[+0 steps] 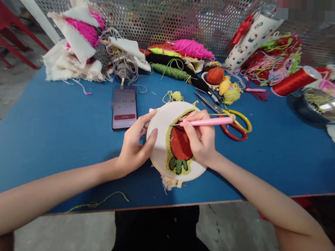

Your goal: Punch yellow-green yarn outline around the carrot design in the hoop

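Observation:
A round embroidery hoop [159, 129] with white cloth lies on the blue table [56, 134] in front of me. Its cloth carries a red shape with a yellow-green border and green leaves [179, 149]. My left hand [135, 144] grips the hoop's left rim, thumb on the cloth. My right hand [199, 137] is closed around a pink punch needle [210, 121], whose tip touches the cloth at the top of the yellow border.
A phone [124, 109] lies left of the hoop. Scissors with yellow and red handles [232, 124] lie to the right. Yarn skeins [177, 58], cloth pieces [76, 44], a red thread spool [295, 81], a metal bowl [326, 107] and a printed cup [250, 38] crowd the back edge.

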A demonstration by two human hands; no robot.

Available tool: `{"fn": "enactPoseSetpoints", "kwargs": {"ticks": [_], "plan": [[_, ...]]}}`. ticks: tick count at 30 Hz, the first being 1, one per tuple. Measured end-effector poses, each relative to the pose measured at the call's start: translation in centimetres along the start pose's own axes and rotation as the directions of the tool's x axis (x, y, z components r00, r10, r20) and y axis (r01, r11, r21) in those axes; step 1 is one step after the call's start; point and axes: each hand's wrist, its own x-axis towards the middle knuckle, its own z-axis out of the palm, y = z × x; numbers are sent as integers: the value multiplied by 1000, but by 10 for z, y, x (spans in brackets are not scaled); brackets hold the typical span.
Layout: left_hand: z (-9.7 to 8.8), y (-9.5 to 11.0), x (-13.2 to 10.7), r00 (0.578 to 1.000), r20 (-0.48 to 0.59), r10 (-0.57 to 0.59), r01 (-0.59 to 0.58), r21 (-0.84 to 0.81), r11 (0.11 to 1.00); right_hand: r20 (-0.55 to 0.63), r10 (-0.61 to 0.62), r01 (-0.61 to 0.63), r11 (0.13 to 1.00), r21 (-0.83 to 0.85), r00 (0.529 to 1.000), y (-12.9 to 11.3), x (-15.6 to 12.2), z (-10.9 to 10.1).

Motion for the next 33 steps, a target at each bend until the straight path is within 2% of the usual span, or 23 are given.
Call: {"fn": "enactPoseSetpoints", "kwargs": {"ticks": [3, 6, 10, 12, 16, 23, 26, 30, 33], "plan": [[0, 0, -1, 1000, -7, 12, -12, 0, 1000, 137, -88, 115, 973, -201, 987, -5, 2, 2], [0, 0, 0, 1000, -6, 19, -19, -15, 1000, 204, -62, 109, 967, -229, 977, -8, 4, 2], [0, 0, 1, 1000, 6, 17, -17, -8, 1000, 70, 91, -92, 996, 8, 993, -7, 5, -2], [0, 0, 1, 1000, 11, 8, -8, 3, 1000, 1, 145, -144, 984, 108, 989, -6, 5, -3], [0, -1, 0, 1000, 17, -3, 3, 10, 1000, -89, 169, -150, 970, 194, 982, -1, 6, -2], [-1, -1, 0, 1000, 11, -16, 16, 12, 1000, -93, 192, -171, 966, 196, 977, 5, 6, -4], [-1, 0, 0, 1000, 10, -18, 18, 9, 1000, -82, 135, -123, 982, 144, 987, 3, 5, -3], [1, -1, -2, 1000, -12, -15, 15, -12, 1000, -11, -67, 65, 993, -97, 998, -2, 4, -1], [2, -1, -1, 999, -17, -33, 32, -21, 999, 51, -151, 159, 960, -232, 987, -4, 3, 0]]}}
